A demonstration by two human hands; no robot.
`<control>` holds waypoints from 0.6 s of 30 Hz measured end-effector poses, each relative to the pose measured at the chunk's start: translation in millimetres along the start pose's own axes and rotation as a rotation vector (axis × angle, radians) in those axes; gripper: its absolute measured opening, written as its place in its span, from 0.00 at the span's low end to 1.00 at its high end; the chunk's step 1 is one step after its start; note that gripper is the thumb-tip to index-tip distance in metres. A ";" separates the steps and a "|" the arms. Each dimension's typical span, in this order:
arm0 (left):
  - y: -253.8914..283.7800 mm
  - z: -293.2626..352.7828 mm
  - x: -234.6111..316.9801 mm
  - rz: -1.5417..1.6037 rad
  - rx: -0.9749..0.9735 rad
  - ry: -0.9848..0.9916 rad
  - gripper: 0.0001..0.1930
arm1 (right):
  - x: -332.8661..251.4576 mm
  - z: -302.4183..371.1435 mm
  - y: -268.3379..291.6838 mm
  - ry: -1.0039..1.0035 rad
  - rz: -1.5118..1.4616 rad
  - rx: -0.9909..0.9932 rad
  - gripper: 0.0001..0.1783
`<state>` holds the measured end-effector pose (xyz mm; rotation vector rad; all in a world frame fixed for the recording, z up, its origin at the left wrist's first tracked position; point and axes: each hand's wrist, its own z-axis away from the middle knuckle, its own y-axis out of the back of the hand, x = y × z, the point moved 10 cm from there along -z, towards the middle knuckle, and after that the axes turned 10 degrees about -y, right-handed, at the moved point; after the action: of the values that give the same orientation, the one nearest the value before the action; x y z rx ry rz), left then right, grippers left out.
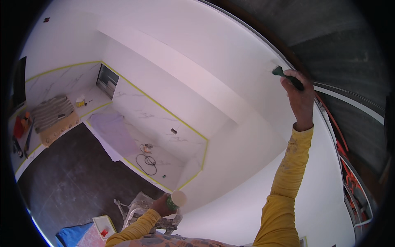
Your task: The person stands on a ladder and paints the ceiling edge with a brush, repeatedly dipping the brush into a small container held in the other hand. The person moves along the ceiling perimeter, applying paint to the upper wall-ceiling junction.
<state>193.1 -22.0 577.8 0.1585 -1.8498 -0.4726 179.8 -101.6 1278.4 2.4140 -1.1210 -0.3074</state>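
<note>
My right hand [299, 96] is raised high, closed round the dark green handle of a paintbrush [280, 71]. The brush's pale bristles touch or nearly touch the white wall [247, 53] close to its upper edge. Low in front of me, my left hand [161, 206] grips a paper cup [178, 199] with a green patterned side. White or cream shows at the cup's top; whether that is paint inside cannot be made out. Both my sleeves are yellow, the right one smeared with pale marks.
A paint-spattered stepladder [140, 208] stands below my left hand. Marbled counters [168, 164] edged with yellow-green tape run along the wall, bearing a lilac cloth [113, 131], a coiled cable [147, 164] and a striped cloth [53, 113]. A white tray [104, 226] lies on the floor. Orange conduits [352, 179] hang behind the wall's top edge.
</note>
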 end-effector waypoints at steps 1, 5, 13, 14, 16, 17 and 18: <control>0.5 0.5 0.8 -0.002 0.007 0.007 0.45 | -1.7 -1.6 -18.5 -0.018 -0.101 -0.070 0.16; 0.0 1.6 1.1 0.011 0.020 0.018 0.43 | -1.3 -36.8 -90.1 -0.098 -0.364 -0.201 0.21; -4.7 0.9 -2.8 0.065 0.038 -0.007 0.42 | 38.4 -59.4 -101.3 -0.237 -0.355 -0.162 0.19; -5.0 1.2 -4.1 0.051 0.033 0.002 0.42 | 43.7 -57.7 -98.1 -0.254 -0.355 -0.150 0.19; -4.8 1.6 -4.1 0.040 0.038 0.000 0.43 | 51.7 -54.6 -92.5 -0.271 -0.357 -0.140 0.19; -3.9 1.9 -3.5 0.043 0.047 -0.011 0.43 | 54.1 -53.2 -90.3 -0.270 -0.359 -0.143 0.19; -4.5 2.4 -3.4 0.046 0.050 -0.014 0.43 | 58.0 -51.4 -86.4 -0.278 -0.353 -0.135 0.19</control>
<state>191.4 -24.4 572.4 0.1464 -1.8759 -0.3974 294.0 -81.4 1280.0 2.4896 -0.7437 -0.8273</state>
